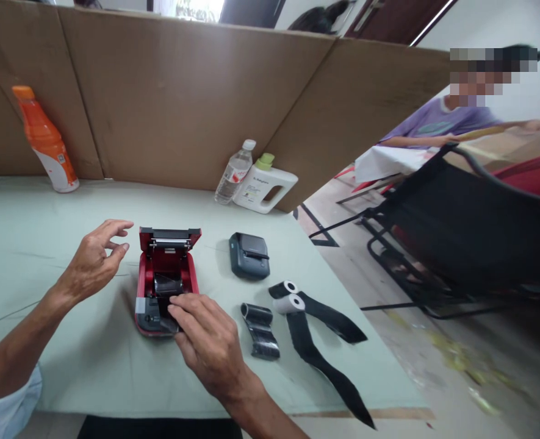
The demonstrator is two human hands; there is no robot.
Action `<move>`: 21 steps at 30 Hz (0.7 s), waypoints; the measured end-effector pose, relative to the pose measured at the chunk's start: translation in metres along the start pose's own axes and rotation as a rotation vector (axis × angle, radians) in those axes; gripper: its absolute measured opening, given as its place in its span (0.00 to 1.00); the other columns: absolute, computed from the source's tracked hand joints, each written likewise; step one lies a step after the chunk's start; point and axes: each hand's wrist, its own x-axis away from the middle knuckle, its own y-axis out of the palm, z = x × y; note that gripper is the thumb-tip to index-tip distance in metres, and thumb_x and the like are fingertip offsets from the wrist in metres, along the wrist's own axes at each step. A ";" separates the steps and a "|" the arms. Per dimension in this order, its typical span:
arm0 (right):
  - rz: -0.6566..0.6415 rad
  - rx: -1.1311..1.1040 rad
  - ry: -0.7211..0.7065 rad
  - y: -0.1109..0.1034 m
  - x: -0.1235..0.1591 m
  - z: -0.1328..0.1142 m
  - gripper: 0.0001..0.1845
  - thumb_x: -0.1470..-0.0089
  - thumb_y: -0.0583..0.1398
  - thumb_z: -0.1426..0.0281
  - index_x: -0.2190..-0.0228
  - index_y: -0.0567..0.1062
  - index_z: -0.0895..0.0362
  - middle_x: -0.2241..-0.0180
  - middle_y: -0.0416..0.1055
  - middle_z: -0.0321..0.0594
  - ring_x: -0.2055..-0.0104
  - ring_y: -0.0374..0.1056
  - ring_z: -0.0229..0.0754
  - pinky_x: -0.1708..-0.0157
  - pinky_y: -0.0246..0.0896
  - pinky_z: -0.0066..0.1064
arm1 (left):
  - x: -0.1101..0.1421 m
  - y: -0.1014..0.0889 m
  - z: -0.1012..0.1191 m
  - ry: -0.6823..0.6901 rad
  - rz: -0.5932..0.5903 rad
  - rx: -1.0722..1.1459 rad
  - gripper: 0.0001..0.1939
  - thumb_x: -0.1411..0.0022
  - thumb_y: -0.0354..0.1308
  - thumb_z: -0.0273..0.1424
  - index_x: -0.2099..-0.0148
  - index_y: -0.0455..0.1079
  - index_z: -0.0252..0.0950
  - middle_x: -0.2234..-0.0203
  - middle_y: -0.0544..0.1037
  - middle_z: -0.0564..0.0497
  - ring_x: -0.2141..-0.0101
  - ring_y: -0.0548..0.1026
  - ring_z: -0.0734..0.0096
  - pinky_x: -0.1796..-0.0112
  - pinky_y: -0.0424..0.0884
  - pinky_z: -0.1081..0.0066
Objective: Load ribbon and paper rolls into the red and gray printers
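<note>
A small red-and-black label printer stands on the table with its lid raised. Inside its bay lies a dark, glossy roll. My right hand reaches over the printer's front right corner, its fingers closed on a dark strip that comes from the roll; the fingertips partly hide the strip. Left of the printer, my left hand hovers with thumb and fingers apart, holding nothing.
Right of the printer sit a closed black printer, a curled dark film strip and two rolls with black tails. Bottles, orange, clear and white, stand by a cardboard screen. A person sits beyond a black chair.
</note>
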 end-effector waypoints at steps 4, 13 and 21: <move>0.034 -0.053 0.052 0.000 -0.005 0.008 0.18 0.41 0.56 0.83 0.54 0.79 0.58 0.59 0.81 0.48 0.57 0.78 0.48 0.56 0.78 0.43 | 0.002 -0.001 0.006 0.031 0.013 -0.028 0.16 0.33 0.53 0.33 0.46 0.73 0.39 0.50 0.78 0.43 0.55 0.79 0.60 0.67 0.77 0.68; 0.112 -0.201 0.283 -0.007 -0.032 0.022 0.12 0.35 0.59 0.77 0.58 0.82 0.54 0.63 0.83 0.41 0.62 0.79 0.43 0.58 0.77 0.35 | 0.015 -0.001 0.014 0.243 -0.145 -0.185 0.11 0.36 0.55 0.25 0.54 0.76 0.38 0.60 0.82 0.48 0.59 0.78 0.61 0.56 0.76 0.61; 0.098 -0.247 0.238 -0.014 -0.055 0.026 0.09 0.34 0.60 0.75 0.59 0.82 0.54 0.63 0.83 0.40 0.61 0.79 0.42 0.57 0.77 0.35 | 0.007 0.025 0.020 0.252 -0.420 -0.325 0.08 0.38 0.62 0.25 0.56 0.77 0.41 0.63 0.82 0.50 0.61 0.78 0.61 0.58 0.74 0.63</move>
